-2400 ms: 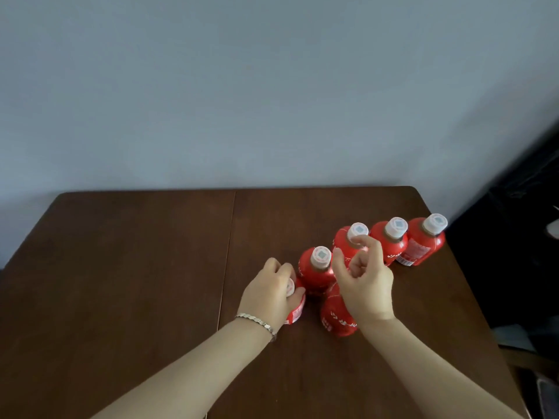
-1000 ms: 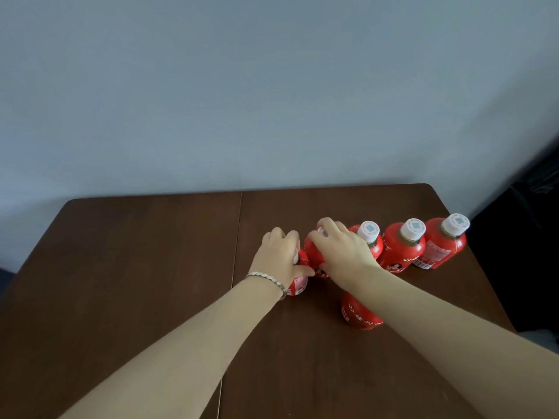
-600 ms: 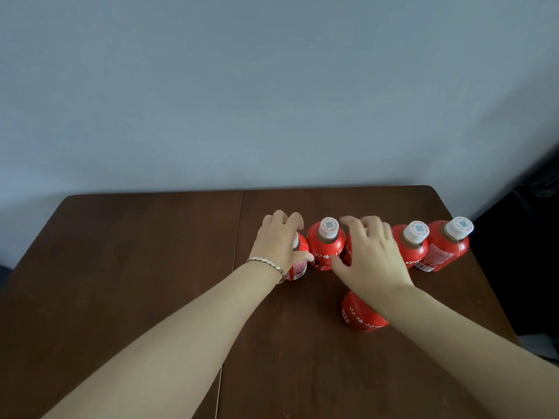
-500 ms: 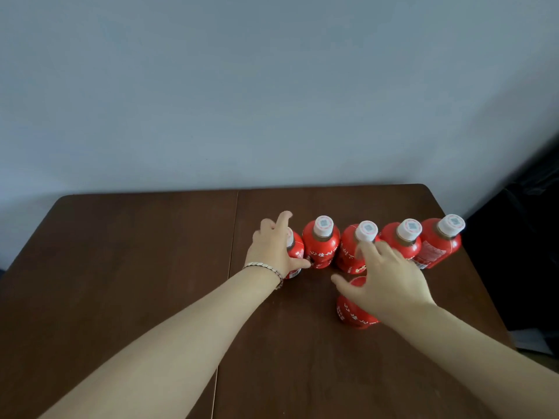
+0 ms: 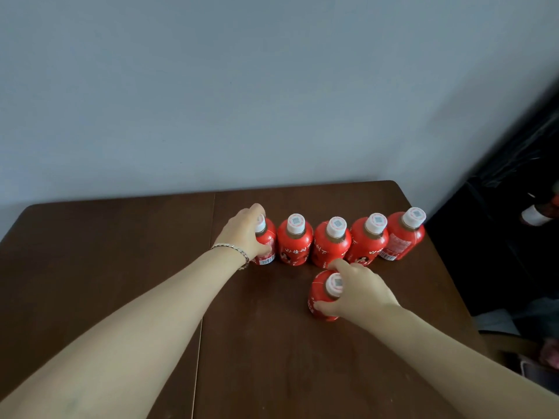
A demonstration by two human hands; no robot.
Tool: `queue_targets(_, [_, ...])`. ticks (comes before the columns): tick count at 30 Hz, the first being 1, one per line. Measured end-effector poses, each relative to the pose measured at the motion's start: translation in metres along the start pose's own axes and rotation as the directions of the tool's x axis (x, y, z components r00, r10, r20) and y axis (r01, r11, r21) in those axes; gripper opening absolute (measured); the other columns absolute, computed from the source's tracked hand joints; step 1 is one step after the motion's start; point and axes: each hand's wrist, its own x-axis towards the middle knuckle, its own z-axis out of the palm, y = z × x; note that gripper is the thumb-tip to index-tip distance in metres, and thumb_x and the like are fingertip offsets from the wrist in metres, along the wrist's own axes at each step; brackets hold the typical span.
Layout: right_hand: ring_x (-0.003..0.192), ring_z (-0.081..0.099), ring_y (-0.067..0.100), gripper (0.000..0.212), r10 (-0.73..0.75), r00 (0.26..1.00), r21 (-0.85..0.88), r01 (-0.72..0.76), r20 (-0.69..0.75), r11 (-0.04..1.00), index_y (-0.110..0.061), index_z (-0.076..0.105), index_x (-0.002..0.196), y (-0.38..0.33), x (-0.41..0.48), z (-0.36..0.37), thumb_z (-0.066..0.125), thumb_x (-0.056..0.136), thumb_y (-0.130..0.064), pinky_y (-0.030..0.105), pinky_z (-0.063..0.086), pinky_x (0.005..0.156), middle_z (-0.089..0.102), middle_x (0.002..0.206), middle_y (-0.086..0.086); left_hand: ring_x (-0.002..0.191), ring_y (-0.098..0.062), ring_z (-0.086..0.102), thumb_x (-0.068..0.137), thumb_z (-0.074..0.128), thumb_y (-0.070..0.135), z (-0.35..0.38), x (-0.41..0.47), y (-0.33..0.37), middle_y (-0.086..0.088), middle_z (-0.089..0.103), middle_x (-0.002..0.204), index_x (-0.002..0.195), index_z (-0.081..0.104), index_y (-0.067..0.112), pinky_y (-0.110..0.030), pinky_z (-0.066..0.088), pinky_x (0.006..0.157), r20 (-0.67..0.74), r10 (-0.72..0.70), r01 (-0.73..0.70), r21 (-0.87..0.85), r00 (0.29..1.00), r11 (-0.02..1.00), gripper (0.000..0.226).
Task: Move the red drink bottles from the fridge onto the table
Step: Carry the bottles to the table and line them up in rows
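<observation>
**Head view (only view)**

Worktop: dark brown wood, set against a pale wall. Count on it: six red bottles, all upright, all with white caps.

Back row: five of the six, side by side, touching or nearly so, from near the middle of the worktop out towards its far right corner. From the left:
- first bottle
- second bottle
- third bottle
- fourth bottle
- fifth bottle

Left hand: wrapped round the first bottle from its left side, fingers curled about the body, thumb across the label. Bracelet on the wrist.

Front bottle: alone, just in front of the third bottle, not in line with the row.

Right hand: gripping the front bottle from the right, fingers arched over shoulder and cap, thumb low on the near side.

Progress (judgement): transfer done for these six. Both gripped bottles apparently resting on the worktop, so setting down or lining up rather than carrying. Front bottle not yet in the row.

Fridge: not clearly shown. Dark area at the right edge, with a pale-capped red shape inside, too blurred to name. Number of bottles left to fetch: cannot tell.

Left to do (judgement): line up the front bottle if wanted, release both grips, check the fridge for more.
</observation>
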Motion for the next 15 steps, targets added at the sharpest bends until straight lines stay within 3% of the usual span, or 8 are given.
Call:
queue_targets(4, [0.103,0.058,0.021,0.068,-0.017,1.000,0.032,0.018,-0.022,0.999,-0.028,0.045,0.122,-0.028,0.006,0.016,0.070,0.066,-0.060,0.031,0.050,0.083,0.055,0.114,-0.001,0.083,-0.023,0.057,0.065,0.076,0.023,-0.006,0.003,-0.004,-0.002,0.056,0.093,0.092,0.048,0.020,-0.029,0.043,0.066,0.040,0.003,0.000,-0.059,0.999,0.998,0.039])
queue_targets(10, [0.106,0.057,0.023,0.064,0.051,0.998,0.284,-0.036,-0.044,0.958,-0.019,0.043,0.124,-0.084,0.022,0.044,0.062,0.077,-0.059,0.031,0.051,0.083,0.051,0.120,0.005,0.083,-0.014,0.056,0.069,0.075,0.034,-0.011,0.001,-0.008,0.002,0.061,0.093,0.091,0.059,0.021,-0.023,0.038,0.069,0.031,-0.031,0.035,-0.127,0.999,0.991,0.031])
queue_targets(12, [0.112,0.055,0.025,0.073,0.101,0.995,0.317,-0.094,-0.004,0.944,-0.015,0.038,0.131,-0.094,0.024,0.048,0.062,0.078,-0.059,0.033,0.049,0.087,0.047,0.129,0.007,0.088,-0.014,0.056,0.070,0.074,0.036,-0.011,0.001,-0.010,0.001,0.060,0.099,0.096,0.059,0.022,-0.024,0.039,0.072,0.040,-0.041,0.046,-0.118,0.998,0.992,0.033])
queue_targets(15, [0.127,0.043,0.028,0.106,0.120,0.988,0.197,-0.138,0.098,0.971,-0.013,0.015,0.146,-0.095,0.023,0.041,0.068,0.068,-0.063,0.037,0.043,0.096,0.031,0.143,0.010,0.103,-0.017,0.056,0.075,0.070,0.037,-0.007,0.000,-0.013,-0.002,0.057,0.116,0.113,0.055,0.023,-0.024,0.039,0.082,0.063,-0.048,0.056,-0.126,0.997,0.990,0.043])
